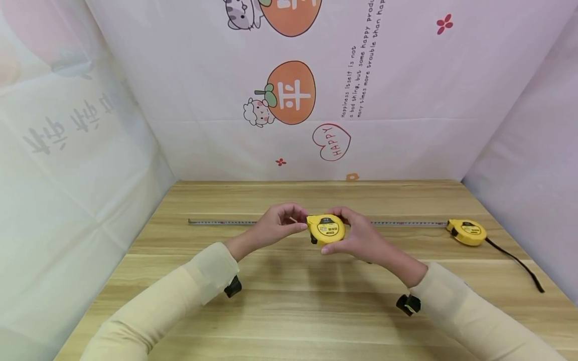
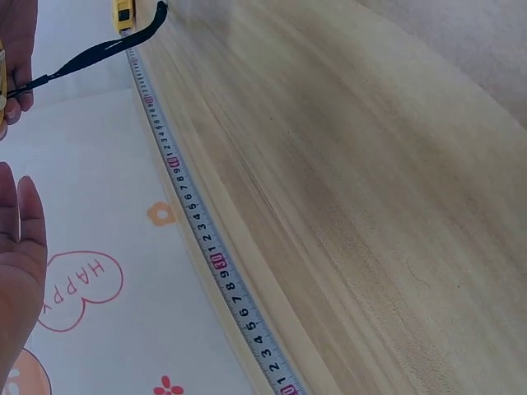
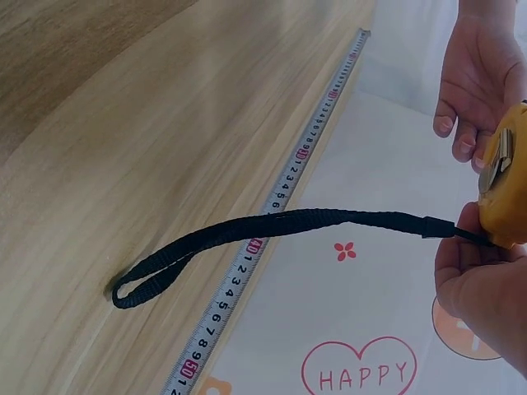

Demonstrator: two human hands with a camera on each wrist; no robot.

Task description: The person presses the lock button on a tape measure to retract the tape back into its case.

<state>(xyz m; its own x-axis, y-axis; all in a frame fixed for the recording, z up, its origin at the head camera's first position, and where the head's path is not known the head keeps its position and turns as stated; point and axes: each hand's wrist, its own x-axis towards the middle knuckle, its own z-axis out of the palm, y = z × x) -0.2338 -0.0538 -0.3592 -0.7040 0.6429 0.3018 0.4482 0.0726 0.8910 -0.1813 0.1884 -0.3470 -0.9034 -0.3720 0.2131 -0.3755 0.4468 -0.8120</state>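
Note:
A yellow tape measure [image 1: 326, 229] is raised above the table, gripped by my right hand [image 1: 368, 240] between thumb and fingers. Its black wrist strap [image 3: 247, 226] dangles in the right wrist view. My left hand [image 1: 277, 223] is at the other side of the case, its thumb and fingertips close to the mouth. In the left wrist view the left fingers [image 2: 30, 210] look extended, with nothing between them. Behind both hands, a second yellow tape measure [image 1: 471, 233] lies at the right with its blade [image 1: 406, 224] drawn out leftward across the table.
The wood-grain table [image 1: 289, 321] meets a white printed cloth [image 1: 406, 100] at the back, and cloth also hangs at both sides. A black strap [image 1: 519, 260] trails from the lying tape measure toward the right edge. Small black devices [image 1: 408, 304] sit under the wrists.

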